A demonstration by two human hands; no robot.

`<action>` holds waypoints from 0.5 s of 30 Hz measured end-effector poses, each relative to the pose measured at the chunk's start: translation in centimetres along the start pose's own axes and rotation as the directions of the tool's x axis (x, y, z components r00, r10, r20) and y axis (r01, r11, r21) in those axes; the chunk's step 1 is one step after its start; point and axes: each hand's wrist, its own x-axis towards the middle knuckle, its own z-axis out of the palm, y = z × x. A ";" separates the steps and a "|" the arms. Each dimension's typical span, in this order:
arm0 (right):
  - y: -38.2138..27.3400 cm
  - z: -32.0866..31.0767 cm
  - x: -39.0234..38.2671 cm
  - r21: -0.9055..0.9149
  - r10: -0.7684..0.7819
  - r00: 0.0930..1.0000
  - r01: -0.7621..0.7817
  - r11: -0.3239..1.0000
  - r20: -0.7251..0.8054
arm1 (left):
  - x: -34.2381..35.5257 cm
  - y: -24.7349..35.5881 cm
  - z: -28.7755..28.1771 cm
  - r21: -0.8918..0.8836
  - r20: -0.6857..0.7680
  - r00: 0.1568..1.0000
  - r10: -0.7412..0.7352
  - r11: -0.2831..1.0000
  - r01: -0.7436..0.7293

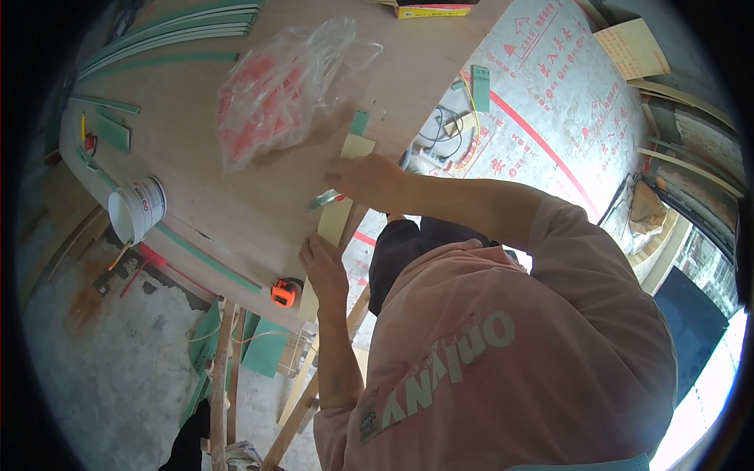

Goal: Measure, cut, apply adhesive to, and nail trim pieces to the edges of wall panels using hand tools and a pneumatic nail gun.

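A long pale-yellow strip of board lies along the near edge of the brown work table. My right hand is over the strip's far part, closed on what looks like a silver utility knife with a red part. The tool points left, past the strip's side; its handle is mostly hidden by my fingers. Lower down, my left hand rests on the strip with fingers stretched out. Beyond the strip's far end is a small green board piece.
A clear plastic bag of red things lies on the table. Nearby are an orange tape measure, a white bucket and stacked green-edged strips. Wooden trestle legs stand below. Cables lie on the printed floor covering.
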 end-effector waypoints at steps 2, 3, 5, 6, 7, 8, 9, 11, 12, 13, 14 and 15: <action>1.1 -1.8 0.4 0.039 0.107 0.994 -0.107 0.993 0.010 | -0.2 -0.3 0.0 0.028 -0.010 1.000 0.010 1.000 -0.010; 2.0 -2.9 0.8 0.073 0.214 0.976 -0.216 0.974 0.022 | -0.3 -0.3 -0.1 0.029 -0.013 1.000 0.000 1.000 0.001; 4.8 -4.5 1.0 0.156 0.331 0.943 -0.323 0.934 -0.028 | -0.4 -0.5 0.3 0.044 -0.018 1.000 0.007 0.999 -0.006; 5.8 -5.0 1.1 0.241 0.452 0.889 -0.423 0.874 -0.078 | -0.3 -0.5 0.4 0.044 -0.016 1.000 0.009 0.999 -0.009; 6.2 -5.2 1.3 0.242 0.454 0.888 -0.425 0.872 -0.078 | -0.3 -0.5 0.4 0.053 -0.021 1.000 0.014 0.998 -0.013; 6.5 -5.3 1.5 0.166 0.480 0.876 -0.480 0.862 0.038 | -0.3 -0.4 0.5 0.063 -0.026 0.999 0.018 0.998 -0.016; 6.6 -5.2 1.7 0.085 0.504 0.850 -0.520 0.850 0.154 | -0.4 -0.4 0.4 0.066 -0.025 1.000 0.014 0.998 -0.012; 6.6 -5.1 1.8 0.092 0.510 0.841 -0.531 0.842 0.180 | -0.4 -0.3 0.3 0.045 -0.035 0.999 0.018 0.999 -0.016; 6.5 -5.0 1.9 0.094 0.518 0.831 -0.543 0.834 0.203 | -0.4 -0.3 0.3 0.047 -0.032 0.999 0.012 0.999 -0.011; 6.5 -4.9 1.8 0.097 0.516 0.831 -0.542 0.834 0.209 | -0.4 -0.2 0.3 0.042 -0.025 1.000 0.001 0.999 0.000; 6.5 -4.8 1.8 0.099 0.511 0.838 -0.535 0.839 0.193 | -0.5 -0.2 0.2 0.037 -0.019 1.000 -0.010 0.999 0.011; 6.6 -4.9 1.8 0.098 0.509 0.843 -0.529 0.843 0.175 | -0.4 -0.2 0.3 0.037 -0.016 1.000 -0.011 0.999 0.011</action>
